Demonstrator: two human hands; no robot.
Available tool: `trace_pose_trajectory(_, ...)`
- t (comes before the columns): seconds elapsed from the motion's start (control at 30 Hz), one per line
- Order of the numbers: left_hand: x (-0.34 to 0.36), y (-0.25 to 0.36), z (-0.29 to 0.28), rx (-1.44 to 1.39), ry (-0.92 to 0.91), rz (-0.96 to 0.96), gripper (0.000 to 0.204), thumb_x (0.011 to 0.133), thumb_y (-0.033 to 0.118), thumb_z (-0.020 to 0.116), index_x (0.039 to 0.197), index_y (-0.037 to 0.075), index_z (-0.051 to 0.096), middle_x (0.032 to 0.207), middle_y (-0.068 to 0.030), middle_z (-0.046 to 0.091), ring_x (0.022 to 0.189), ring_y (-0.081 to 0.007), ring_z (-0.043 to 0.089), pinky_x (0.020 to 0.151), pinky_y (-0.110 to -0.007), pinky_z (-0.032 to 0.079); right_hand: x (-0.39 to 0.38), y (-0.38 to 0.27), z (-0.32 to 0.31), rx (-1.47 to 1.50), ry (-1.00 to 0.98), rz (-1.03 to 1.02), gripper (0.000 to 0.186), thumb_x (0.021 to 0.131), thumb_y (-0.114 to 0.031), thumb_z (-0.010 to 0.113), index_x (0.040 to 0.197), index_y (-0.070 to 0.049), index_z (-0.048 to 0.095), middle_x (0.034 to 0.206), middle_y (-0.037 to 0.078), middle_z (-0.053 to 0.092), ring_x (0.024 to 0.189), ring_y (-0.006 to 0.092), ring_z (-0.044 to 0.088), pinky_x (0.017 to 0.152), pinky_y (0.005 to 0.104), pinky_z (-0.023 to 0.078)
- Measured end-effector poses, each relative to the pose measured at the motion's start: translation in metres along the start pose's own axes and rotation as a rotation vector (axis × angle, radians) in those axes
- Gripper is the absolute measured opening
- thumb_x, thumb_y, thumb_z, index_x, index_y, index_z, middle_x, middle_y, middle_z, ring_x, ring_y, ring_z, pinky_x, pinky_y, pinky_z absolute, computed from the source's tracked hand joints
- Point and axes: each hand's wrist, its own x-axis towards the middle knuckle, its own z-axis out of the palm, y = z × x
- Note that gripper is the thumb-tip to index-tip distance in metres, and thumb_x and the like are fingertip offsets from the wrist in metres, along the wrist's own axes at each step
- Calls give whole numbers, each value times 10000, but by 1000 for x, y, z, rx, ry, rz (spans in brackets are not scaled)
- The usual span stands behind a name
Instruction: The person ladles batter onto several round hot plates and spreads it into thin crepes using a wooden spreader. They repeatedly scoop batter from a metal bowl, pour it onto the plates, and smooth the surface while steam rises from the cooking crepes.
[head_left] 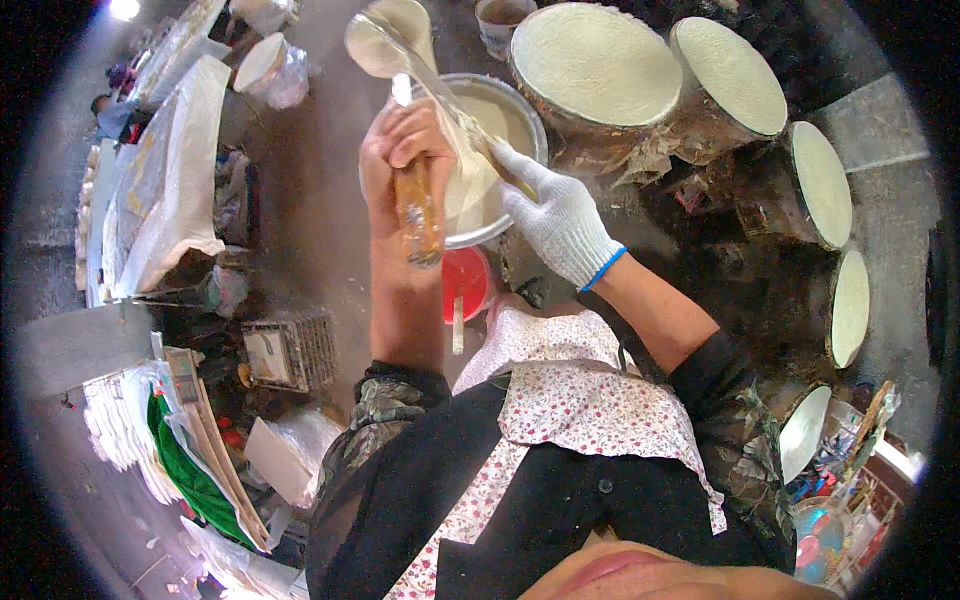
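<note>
1. Apron [600, 410], white with small red floral print, over dark clothing.
2. Right hand [570, 215], in white knit glove with blue cuff edge; fingers narrow, pinched about lower end of flat tool.
3. Left hand [405, 150], bare; fingers wrapped tightly around tan handle [421, 235], lower end of handle free below the fist.
4. Flat tool [440, 95], long, slanting up and leftward from gloved hand, pale coating along its length; over metal bucket, upper end crossing in front of cup.
5. Cup [410, 28], pale, tilted, just beyond left hand; join with tan handle impossible to tell.
6. Red bucket [466, 268], on near side of metal bucket, with pale stick [458, 325] alongside.
7. Metal bucket [482, 239], round, beneath both hands, with cream-coloured contents.
8. Tubs [585, 135], round, in curved row at right, pale fill near rims.
9. Wire crate [310, 350], at left on floor.
10. Green cloth [185, 465], among stacked white sheets.
11. Covered table [185, 170], pale sheet draped over side.
12. Another person [115, 118], far left, beyond table.
</note>
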Motion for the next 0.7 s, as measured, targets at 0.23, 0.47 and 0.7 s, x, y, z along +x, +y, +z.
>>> trace_pose_trajectory(0.23,-28,-5,44,329,31,-53,360,1129,273,421,808,110,435,701,-5,424,514,-125,441,471,-303,416,-4,-36,-24,-12,89,-211,542,975,-147,704,1504,-157,588,1272,234,708,1164,356,701,962,407,570)
trace_pose_trajectory(0.47,-65,50,-39,-151,368,119,259,1099,113,421,842,103,458,713,2,464,575,-113,469,545,-293,463,-20,-6,-10,255,18,-202,532,988,-14,672,1507,6,557,1450,188,657,1284,168,628,1096,326,486)
trace_pose_trajectory(0.7,-92,71,-21,105,124,-65,324,1149,241,418,875,75,468,677,14,433,508,-79,437,482,-258,448,-15,27,-31,378,117,-88,553,1003,7,626,1543,32,509,1580,163,545,1435,188,509,1207,339,378)
